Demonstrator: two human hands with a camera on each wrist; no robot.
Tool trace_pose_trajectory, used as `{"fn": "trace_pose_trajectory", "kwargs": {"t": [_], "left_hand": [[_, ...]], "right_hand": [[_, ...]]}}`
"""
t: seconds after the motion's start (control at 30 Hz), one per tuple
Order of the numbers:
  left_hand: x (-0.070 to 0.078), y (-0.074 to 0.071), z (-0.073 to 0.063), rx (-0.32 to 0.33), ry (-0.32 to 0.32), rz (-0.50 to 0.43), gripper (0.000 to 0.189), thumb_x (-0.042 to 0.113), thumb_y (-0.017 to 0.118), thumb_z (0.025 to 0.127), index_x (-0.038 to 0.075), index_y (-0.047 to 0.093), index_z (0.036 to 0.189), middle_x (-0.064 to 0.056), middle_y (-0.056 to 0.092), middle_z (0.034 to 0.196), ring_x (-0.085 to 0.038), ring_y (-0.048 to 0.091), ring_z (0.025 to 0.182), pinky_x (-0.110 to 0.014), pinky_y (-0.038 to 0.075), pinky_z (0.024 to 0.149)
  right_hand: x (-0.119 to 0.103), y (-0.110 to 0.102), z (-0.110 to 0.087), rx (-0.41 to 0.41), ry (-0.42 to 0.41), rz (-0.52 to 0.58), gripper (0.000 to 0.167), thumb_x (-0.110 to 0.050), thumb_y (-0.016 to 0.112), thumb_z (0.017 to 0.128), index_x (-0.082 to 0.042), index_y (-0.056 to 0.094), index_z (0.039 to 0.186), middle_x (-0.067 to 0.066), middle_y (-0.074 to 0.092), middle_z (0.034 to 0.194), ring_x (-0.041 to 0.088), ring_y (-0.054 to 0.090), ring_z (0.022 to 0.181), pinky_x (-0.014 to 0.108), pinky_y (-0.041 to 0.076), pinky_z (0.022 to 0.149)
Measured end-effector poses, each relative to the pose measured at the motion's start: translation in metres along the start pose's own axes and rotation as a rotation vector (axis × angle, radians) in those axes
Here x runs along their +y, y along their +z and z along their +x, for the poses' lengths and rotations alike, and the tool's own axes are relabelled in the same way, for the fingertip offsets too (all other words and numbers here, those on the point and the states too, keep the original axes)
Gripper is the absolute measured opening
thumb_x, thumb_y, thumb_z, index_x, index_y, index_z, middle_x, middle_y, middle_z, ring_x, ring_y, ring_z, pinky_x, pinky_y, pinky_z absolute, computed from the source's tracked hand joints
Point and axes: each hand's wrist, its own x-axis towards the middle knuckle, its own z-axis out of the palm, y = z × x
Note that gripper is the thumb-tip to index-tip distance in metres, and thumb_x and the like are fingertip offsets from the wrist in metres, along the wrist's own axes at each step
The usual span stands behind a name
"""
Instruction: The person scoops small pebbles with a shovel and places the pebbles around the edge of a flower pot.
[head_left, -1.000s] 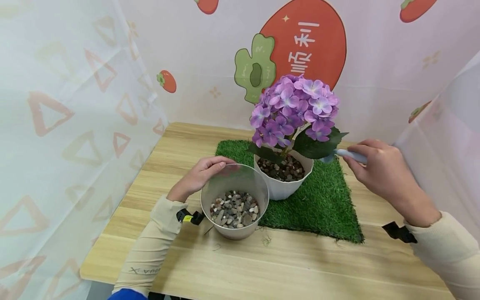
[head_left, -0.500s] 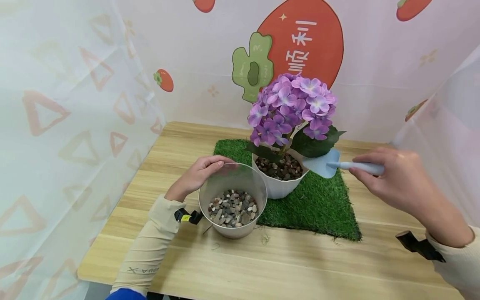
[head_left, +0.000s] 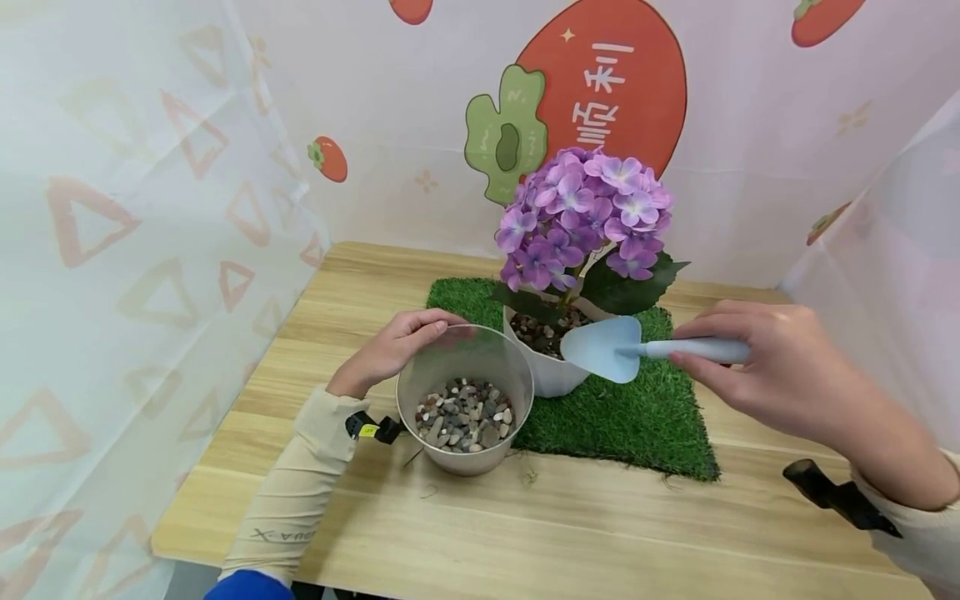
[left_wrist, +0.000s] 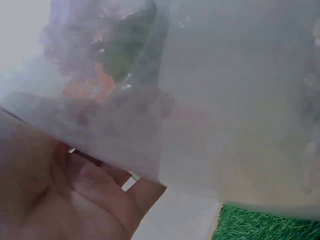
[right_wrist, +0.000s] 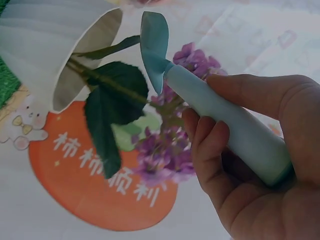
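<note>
A light blue garden trowel (head_left: 606, 350) is gripped by its handle in my right hand (head_left: 787, 367). Its blade lies over the front right rim of a white flowerpot (head_left: 551, 379), and in the right wrist view the trowel (right_wrist: 154, 42) has its blade pointing away from the fingers. The pot holds a purple hydrangea (head_left: 585, 217) with brown pebbles round its stem. To the left, my left hand (head_left: 397, 346) grips the rim of a translucent bucket (head_left: 468, 462), partly filled with mixed pebbles (head_left: 465, 415). The cloudy bucket wall (left_wrist: 230, 110) fills most of the left wrist view.
The pot stands on an artificial grass mat (head_left: 645, 425) on a wooden table (head_left: 540, 533). The bucket stands at the mat's front left edge. A printed cloth (head_left: 390, 100) hangs behind the table, with pale sheets at both sides.
From beside the leaf at the pot's right, the trowel has come out rightward into fuller view, then moved left and forward over the pot's front rim. The left hand stays on the bucket.
</note>
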Motion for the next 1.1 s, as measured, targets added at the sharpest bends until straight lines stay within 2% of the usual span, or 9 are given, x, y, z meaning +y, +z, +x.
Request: {"fn": "trace_pose_trajectory", "kwargs": {"t": [0.1,0.17,0.2,0.27,0.37,0.43,0.63,0.77,1.1], "left_hand": [[0.0,-0.001,0.0,0.01,-0.02,0.01,0.037,0.015,0.043,0.114,-0.004,0.064,0.138,-0.023,0.07,0.138,-0.03,0.068,0.129,-0.03,0.054,0.112],[0.001,-0.001,-0.001,0.027,-0.027,0.027,0.038,0.017,0.044,0.114,-0.003,0.065,0.138,-0.021,0.07,0.137,-0.027,0.069,0.128,-0.028,0.054,0.112],[0.001,-0.001,-0.002,0.034,-0.029,0.029,0.038,0.017,0.043,0.114,-0.002,0.065,0.138,-0.021,0.071,0.137,-0.026,0.069,0.129,-0.028,0.053,0.112],[0.001,-0.002,-0.004,0.048,-0.026,0.044,0.038,0.018,0.043,0.114,-0.001,0.066,0.138,-0.02,0.071,0.138,-0.026,0.069,0.129,-0.028,0.053,0.112],[0.001,-0.002,-0.007,0.055,-0.013,0.058,0.038,0.017,0.043,0.115,0.0,0.065,0.139,-0.019,0.071,0.139,-0.029,0.067,0.131,-0.028,0.053,0.113],[0.002,-0.001,-0.009,0.053,-0.011,0.061,0.038,0.017,0.043,0.115,0.0,0.065,0.14,-0.018,0.07,0.14,-0.031,0.066,0.134,-0.031,0.052,0.115],[0.004,0.003,-0.017,0.059,-0.028,0.052,0.039,0.017,0.042,0.114,0.001,0.063,0.143,-0.017,0.069,0.143,-0.032,0.061,0.14,-0.029,0.048,0.119],[0.005,0.006,-0.021,0.07,-0.031,0.039,0.039,0.015,0.042,0.114,-0.001,0.062,0.143,-0.019,0.068,0.143,-0.034,0.06,0.14,-0.022,0.048,0.117],[0.004,0.009,-0.022,0.1,-0.021,0.034,0.039,0.018,0.042,0.115,0.001,0.063,0.143,-0.017,0.07,0.141,-0.032,0.06,0.14,-0.021,0.048,0.115]], "right_hand": [[-0.01,0.003,0.01,0.0,-0.092,0.041,0.051,-0.06,0.06,0.101,-0.014,0.083,0.093,-0.007,0.077,0.084,-0.002,0.059,0.064,0.011,0.046,0.055],[-0.018,0.007,0.019,-0.013,-0.146,0.067,0.06,-0.061,0.049,0.104,-0.013,0.083,0.093,-0.008,0.076,0.084,-0.002,0.059,0.064,0.01,0.046,0.055],[-0.022,0.009,0.023,-0.024,-0.168,0.079,0.059,-0.059,0.049,0.105,-0.012,0.083,0.093,-0.007,0.076,0.085,-0.001,0.06,0.065,0.01,0.047,0.055],[-0.03,0.013,0.03,-0.057,-0.197,0.092,0.04,-0.048,0.067,0.103,-0.012,0.083,0.094,-0.006,0.076,0.087,-0.001,0.062,0.067,0.009,0.048,0.055],[-0.041,0.024,0.04,-0.112,-0.227,0.094,0.011,-0.02,0.086,0.09,-0.011,0.083,0.095,-0.004,0.075,0.088,0.001,0.064,0.069,0.012,0.052,0.057],[-0.048,0.032,0.046,-0.159,-0.233,0.081,0.019,-0.004,0.09,0.078,-0.009,0.082,0.094,-0.002,0.074,0.088,0.003,0.065,0.071,0.016,0.055,0.058],[-0.067,0.059,0.066,-0.356,-0.216,-0.018,0.007,-0.007,0.084,0.087,-0.008,0.077,0.087,-0.001,0.064,0.08,0.01,0.057,0.07,0.023,0.054,0.059],[-0.075,0.074,0.08,-0.454,-0.219,-0.083,0.017,-0.006,0.076,0.091,-0.012,0.069,0.076,-0.001,0.057,0.073,0.014,0.052,0.066,0.029,0.05,0.059],[-0.105,0.104,0.104,-0.714,-0.232,-0.254,0.019,0.005,0.073,0.088,-0.013,0.069,0.08,0.008,0.07,0.086,0.025,0.066,0.079,0.034,0.061,0.061]]}}
